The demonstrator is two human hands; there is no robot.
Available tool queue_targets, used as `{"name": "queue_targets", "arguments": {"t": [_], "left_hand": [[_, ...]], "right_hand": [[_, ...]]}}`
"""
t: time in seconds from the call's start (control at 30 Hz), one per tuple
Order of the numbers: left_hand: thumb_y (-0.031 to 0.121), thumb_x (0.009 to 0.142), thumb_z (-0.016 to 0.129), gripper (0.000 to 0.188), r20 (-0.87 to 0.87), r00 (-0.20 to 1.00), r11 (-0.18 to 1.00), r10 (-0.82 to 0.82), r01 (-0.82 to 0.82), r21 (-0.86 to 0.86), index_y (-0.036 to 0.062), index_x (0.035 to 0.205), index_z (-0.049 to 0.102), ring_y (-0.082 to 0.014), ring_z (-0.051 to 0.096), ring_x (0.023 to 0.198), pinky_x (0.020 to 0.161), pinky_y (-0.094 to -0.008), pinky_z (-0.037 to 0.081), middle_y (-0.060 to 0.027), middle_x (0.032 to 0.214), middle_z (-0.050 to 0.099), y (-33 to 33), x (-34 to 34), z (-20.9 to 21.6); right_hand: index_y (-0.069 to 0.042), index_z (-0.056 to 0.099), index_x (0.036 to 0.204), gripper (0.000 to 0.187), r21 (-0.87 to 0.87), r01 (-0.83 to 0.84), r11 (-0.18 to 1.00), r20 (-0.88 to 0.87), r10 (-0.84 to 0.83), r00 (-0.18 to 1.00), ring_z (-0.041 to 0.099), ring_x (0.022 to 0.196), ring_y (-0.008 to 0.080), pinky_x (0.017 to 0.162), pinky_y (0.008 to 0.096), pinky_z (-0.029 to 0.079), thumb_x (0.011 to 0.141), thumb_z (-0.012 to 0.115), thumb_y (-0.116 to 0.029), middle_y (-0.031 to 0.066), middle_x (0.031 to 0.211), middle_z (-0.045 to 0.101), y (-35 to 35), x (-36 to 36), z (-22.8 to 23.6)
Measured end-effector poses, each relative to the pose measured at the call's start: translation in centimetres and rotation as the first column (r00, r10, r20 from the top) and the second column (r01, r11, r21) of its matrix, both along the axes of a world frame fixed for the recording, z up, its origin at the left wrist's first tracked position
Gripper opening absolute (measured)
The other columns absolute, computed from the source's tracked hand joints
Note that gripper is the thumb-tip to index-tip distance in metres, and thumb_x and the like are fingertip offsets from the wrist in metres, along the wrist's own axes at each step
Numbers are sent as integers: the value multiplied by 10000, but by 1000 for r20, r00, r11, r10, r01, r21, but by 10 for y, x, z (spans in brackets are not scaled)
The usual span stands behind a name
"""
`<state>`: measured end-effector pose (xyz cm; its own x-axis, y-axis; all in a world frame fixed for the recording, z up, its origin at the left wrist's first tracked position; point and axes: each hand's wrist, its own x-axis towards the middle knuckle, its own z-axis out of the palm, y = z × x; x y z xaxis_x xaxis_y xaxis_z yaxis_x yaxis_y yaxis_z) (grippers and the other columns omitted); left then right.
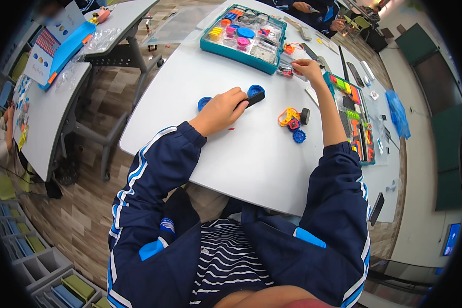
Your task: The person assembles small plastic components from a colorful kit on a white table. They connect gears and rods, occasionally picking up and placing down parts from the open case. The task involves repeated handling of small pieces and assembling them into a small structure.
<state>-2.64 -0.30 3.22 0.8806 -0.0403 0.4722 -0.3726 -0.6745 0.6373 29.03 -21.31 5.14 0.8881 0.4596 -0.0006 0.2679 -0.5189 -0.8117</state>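
My left hand [219, 111] is closed over a black toy-building beam [255, 99] low over the white table [190, 149]. One blue wheel [256, 90] shows beside the beam, and another blue wheel [204, 103] sticks out at the hand's other side. The palm hides whether they are joined. My right hand [309, 70] reaches farther out, its thumb and fingers pinched together above small red parts [285, 72] in clear packaging. What it pinches is too small to make out. Between my arms lies a small build of orange, red and blue pieces [293, 123] with a black tyre.
Ahead stands a teal-edged case [241, 60] of sorted parts. Another parts case [355, 115], with colourful pieces, lies right of my right forearm. A tiny red piece [231, 129] sits near my left hand. A blue plastic bag [398, 114] is farther right. Someone sits across the table.
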Motion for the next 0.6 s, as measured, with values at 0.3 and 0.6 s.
{"name": "queue_targets", "arguments": {"t": [0.3,0.6], "left_hand": [[211,1045,485,205,-140,974,949,177,-207,-239,35,1043,589,-224,615,565,578,-356,462,-90,629,621,6,5,5],[171,950,420,254,-128,950,868,286,-313,-385,19,1024,609,-287,648,607,615,-401,486,-123,661,665,24,14,-11]], "right_hand": [[-37,784,974,324,-105,3,994,237,22,971,709,693,116,644,257,548,848,775,-335,79,786,752,2,9,-9],[-49,740,1021,147,49,-440,897,457,372,808,640,758,116,673,264,502,889,708,-106,48,924,712,5,-218,-15]]}}
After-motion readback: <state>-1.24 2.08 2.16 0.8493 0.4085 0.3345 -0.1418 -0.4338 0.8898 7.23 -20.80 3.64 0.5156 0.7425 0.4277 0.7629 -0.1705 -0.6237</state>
